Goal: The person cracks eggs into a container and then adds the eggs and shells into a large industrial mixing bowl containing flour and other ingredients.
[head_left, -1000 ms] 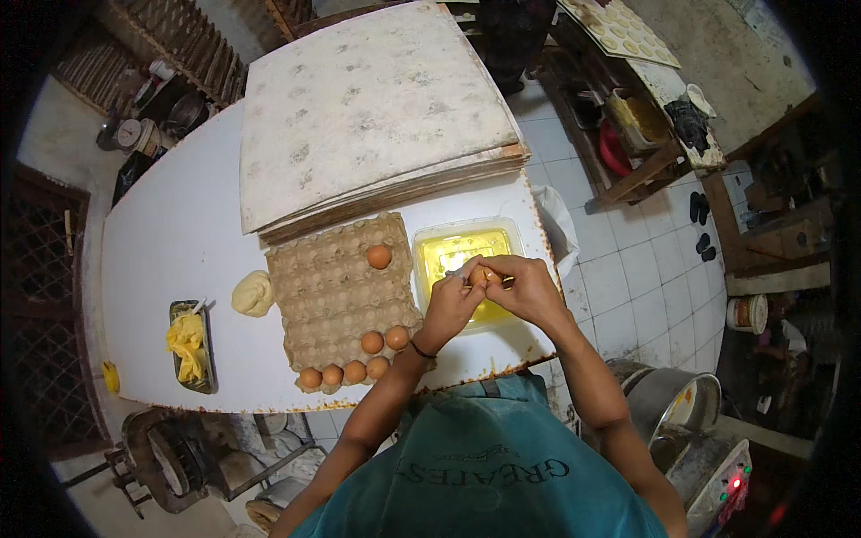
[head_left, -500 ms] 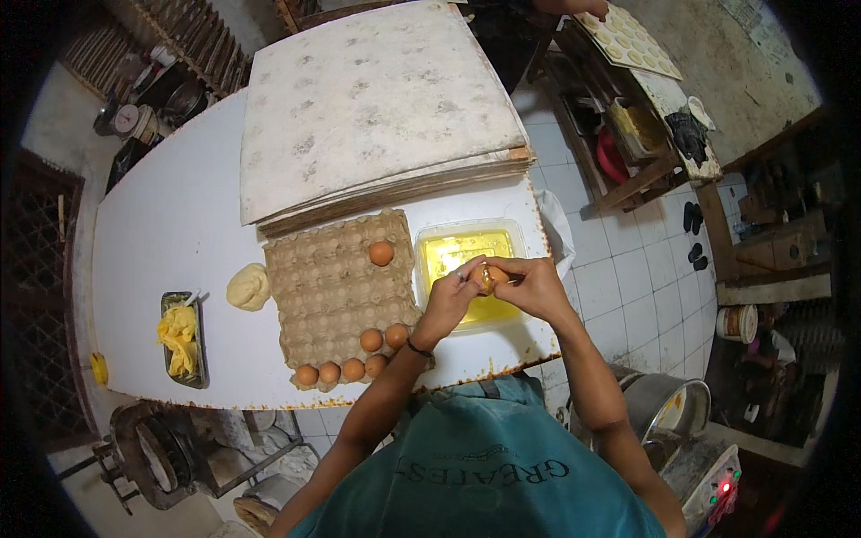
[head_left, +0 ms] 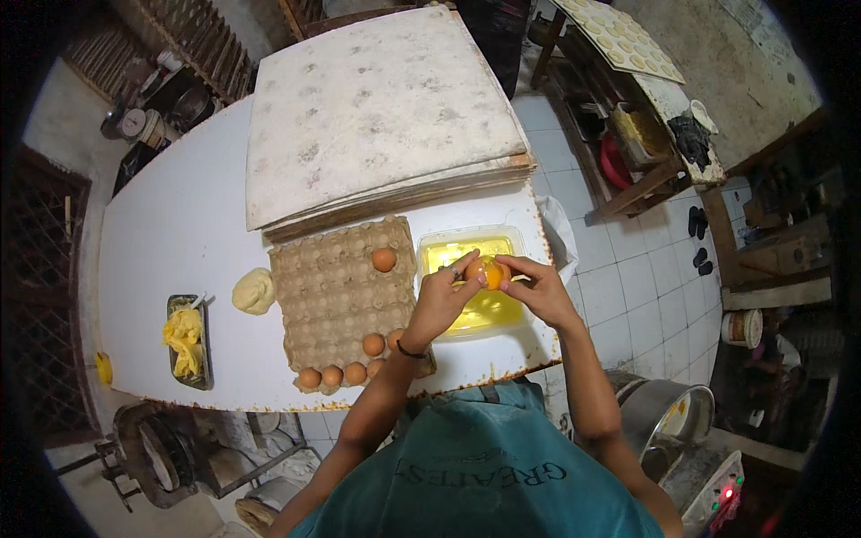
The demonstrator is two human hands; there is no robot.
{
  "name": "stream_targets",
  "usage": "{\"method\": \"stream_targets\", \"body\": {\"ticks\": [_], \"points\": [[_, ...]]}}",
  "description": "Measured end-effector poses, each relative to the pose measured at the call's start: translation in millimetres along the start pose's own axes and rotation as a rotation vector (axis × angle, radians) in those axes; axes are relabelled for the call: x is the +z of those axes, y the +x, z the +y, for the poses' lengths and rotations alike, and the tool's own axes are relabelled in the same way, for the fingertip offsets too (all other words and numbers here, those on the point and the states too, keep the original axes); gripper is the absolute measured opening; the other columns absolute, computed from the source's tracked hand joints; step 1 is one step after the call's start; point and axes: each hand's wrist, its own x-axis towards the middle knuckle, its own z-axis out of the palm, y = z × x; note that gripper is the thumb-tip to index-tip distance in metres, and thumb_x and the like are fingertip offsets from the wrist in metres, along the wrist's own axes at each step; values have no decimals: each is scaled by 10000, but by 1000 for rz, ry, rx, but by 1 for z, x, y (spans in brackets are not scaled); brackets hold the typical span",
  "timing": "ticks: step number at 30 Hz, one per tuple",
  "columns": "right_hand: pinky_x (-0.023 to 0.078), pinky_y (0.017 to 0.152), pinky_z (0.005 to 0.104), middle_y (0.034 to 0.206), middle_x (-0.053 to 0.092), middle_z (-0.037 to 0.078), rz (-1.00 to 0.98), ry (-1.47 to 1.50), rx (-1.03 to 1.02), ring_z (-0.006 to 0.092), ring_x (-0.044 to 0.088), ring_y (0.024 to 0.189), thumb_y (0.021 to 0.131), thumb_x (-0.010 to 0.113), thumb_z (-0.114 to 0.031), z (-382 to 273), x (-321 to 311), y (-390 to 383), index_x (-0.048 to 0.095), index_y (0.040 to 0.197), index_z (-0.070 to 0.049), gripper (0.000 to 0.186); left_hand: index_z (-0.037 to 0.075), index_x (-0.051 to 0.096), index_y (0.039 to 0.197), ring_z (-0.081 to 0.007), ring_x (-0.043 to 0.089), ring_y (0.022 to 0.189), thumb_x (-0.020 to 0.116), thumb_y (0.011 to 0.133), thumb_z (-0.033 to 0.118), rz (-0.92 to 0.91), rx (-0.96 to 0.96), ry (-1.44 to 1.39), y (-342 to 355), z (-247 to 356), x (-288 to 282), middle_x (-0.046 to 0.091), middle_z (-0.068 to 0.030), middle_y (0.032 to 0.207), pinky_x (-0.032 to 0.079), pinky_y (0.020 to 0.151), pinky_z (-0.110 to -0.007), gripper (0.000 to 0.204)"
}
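A cracked brown egg (head_left: pixel 489 273) is held between my two hands above a clear plastic tub (head_left: pixel 519 240) of yellow liquid egg. Its shell is parted, and an orange yolk shows in the gap. My left hand (head_left: pixel 439 300) grips the left side of the shell with thumb and fingers. On the other side, my right hand (head_left: pixel 543 292) pinches the right part of the shell. Left of the tub lies a cardboard egg tray (head_left: pixel 332 287), mostly bare cups. One whole egg (head_left: pixel 384 260) sits near its far right corner, and several more line its near edge, partly behind my left forearm.
Behind the tray rises a stack of floury boards (head_left: pixel 377 108). A dough lump (head_left: pixel 254 291) and a dish of yellow fat (head_left: pixel 185 341) lie to the left. The table edge (head_left: pixel 502 373) is rusty. A metal pot (head_left: pixel 686 412) stands low at right.
The egg has been pulled farther apart, so the yolk now shows plainly between the shell parts. A person's hand at the far rack has gone from view.
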Motion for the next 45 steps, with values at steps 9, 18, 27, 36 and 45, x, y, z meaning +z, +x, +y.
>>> {"method": "stream_targets", "body": {"ticks": [9,18,27,36,45], "points": [[433,861,249,1054,559,99,52,435,-93,146,528,977,749,633,21,35,5,-3,513,1142,28,411,-12,484,1198,-115,565,882,562,846,120,-58,21,-1,5,24,-9,600,-96,1008,456,785,-239,384],[423,897,297,1092,554,122,-21,597,-220,179,527,1018,732,653,4,42,3,2,508,1120,31,415,-13,474,1195,-138,545,957,532,853,70,-93,-77,-307,4,36,-11,552,-101,1089,446,833,-239,357],[404,952,363,1166,504,155,-136,701,-338,240,485,1098,729,621,78,46,-2,6,505,1124,37,414,-26,412,1209,-204,565,954,576,836,259,-170,-119,-695,5,20,-19,538,-136,1094,468,856,-323,497],[407,949,360,1165,505,152,-98,706,-364,239,484,1099,718,624,91,46,-4,5,516,1113,24,415,-3,464,1164,-205,585,922,610,813,235,-58,-73,-229,3,5,-17,560,-149,1060,477,821,-313,448],[427,920,343,1130,502,147,-6,498,-424,231,487,1075,671,672,56,25,-16,0,557,1064,-14,416,82,543,1099,-300,486,955,691,664,107,175,422,839,-3,-6,-13,550,-109,1069,397,846,-384,460]]}}
